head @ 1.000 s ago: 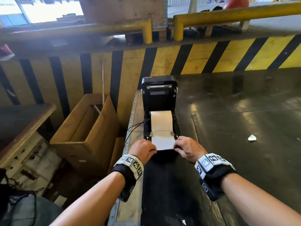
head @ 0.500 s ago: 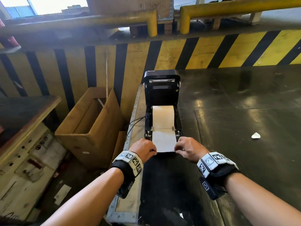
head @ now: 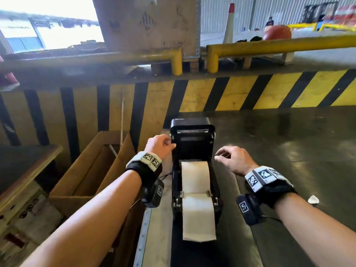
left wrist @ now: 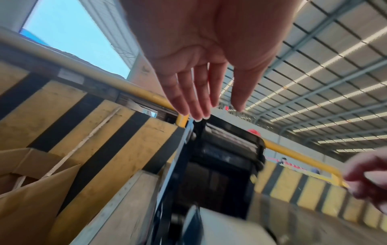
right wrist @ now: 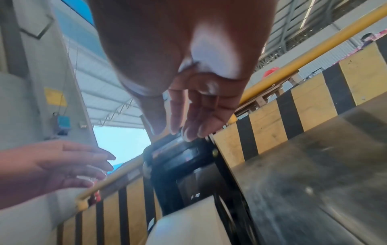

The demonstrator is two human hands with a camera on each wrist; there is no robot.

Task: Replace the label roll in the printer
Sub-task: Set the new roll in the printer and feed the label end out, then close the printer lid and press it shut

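Observation:
The black label printer [head: 192,135] stands on the dark table with its lid [head: 192,130] raised upright. A white label roll [head: 195,176] lies in its bay, and the paper's free end [head: 198,218] runs out over the front onto the table. My left hand [head: 160,144] is beside the lid's left edge, fingers straight in the left wrist view [left wrist: 199,92], holding nothing. My right hand [head: 231,158] hovers to the right of the lid, fingers extended and relaxed [right wrist: 194,116], also empty. The lid shows in both wrist views [left wrist: 230,149] [right wrist: 180,157].
An open cardboard box [head: 90,170] stands on the floor to the left of the table. A yellow-and-black striped wall [head: 231,93] with yellow rails [head: 269,45] rises behind the printer. A small white scrap [head: 313,199] lies on the dark table [head: 289,151] at the right.
Both hands let go of the paper's front end and moved forward and up to either side of the raised lid. The paper end now lies loose on the table.

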